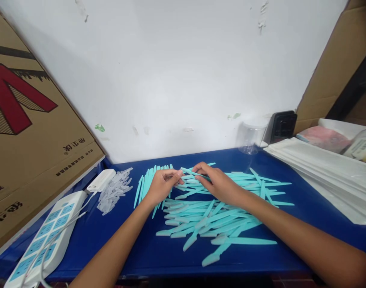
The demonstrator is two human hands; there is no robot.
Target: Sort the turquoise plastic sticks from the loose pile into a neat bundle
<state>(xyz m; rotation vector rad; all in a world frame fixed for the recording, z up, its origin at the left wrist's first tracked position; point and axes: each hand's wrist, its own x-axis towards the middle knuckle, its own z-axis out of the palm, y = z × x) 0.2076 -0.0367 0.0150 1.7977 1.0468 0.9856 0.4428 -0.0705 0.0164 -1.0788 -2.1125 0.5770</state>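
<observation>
Between my two hands is a teal eyebrow razor (189, 171), above the middle of the blue table. My left hand (164, 183) is closed, thumb and fingers pinching at the razor's left end. The fingers of my right hand (214, 179) are closed around its other part. Exactly what sits under the left fingertips is hidden. Beneath and right of my hands lies a loose heap of teal eyebrow razors (213, 220), many with translucent covers on their blade ends. Beside my left hand is a row of teal razors (145, 184), lying side by side. Farther left is a pile of small translucent caps (115, 190).
A white power strip (55, 228) with cables and a white adapter (101, 181) lie at the left. Cardboard (35, 132) rises behind them. A clear plastic jar (252, 136) and a black item (283, 126) stand at the wall. White plastic bags (317, 172) cover the right side.
</observation>
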